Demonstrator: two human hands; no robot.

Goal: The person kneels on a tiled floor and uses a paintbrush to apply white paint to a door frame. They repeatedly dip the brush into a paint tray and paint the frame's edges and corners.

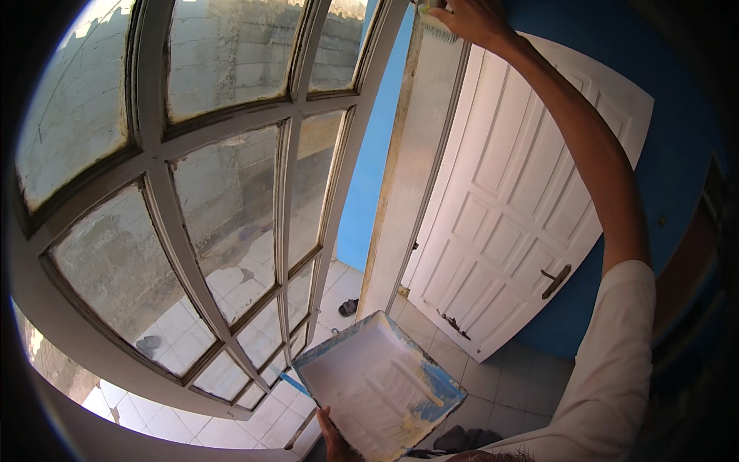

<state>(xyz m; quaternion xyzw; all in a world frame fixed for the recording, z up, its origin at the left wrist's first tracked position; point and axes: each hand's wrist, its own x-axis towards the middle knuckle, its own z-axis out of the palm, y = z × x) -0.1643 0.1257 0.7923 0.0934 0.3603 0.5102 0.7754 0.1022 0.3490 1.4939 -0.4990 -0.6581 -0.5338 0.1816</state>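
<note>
My left hand grips the near left edge of a paint tray, its fingers partly hidden by the tray. White paint coats the tray's ribbed floor, with blue and cream smears on the right side. A thin blue handle sticks out past the tray's left edge. Raised high, my right hand is closed on what looks like a paintbrush. Its bristles lie against the upper part of the white door frame; the picture's top edge cuts off part of the hand and brush.
A paned window with grimy frames stands left of the door frame. To the right a white panelled door hangs open before a blue wall. A dark sandal lies on the tiled floor. Dark cloth is at the bottom.
</note>
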